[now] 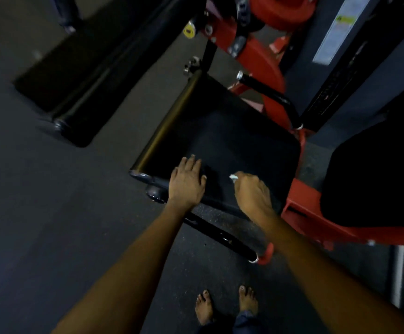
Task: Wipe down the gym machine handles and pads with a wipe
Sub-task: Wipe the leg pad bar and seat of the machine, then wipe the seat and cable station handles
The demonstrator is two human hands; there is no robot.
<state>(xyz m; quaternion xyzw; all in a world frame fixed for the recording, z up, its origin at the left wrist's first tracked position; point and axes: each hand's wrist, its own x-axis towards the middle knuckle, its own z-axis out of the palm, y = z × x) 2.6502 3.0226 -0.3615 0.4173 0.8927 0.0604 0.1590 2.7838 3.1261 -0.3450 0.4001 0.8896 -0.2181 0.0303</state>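
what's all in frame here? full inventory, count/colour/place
pad: 1, black, flat, centre, under both hands
roller: 1, black, along the pad's left edge
second pad: 1, black, upper left, over the floor
seat cushion: 1, black, right edge, on the red frame
frame: 1, red, right of the pad, running to the top
handle bar: 1, black, above the pad's right side
lower bar: 1, black, below the pad
knob: 1, yellow, top centre
floor: dark grey
wipe: 1, white, in the right hand
left hand: flat on the pad's near edge
right hand: fingers curled round the wipe
bare feet: 2, bottom centre
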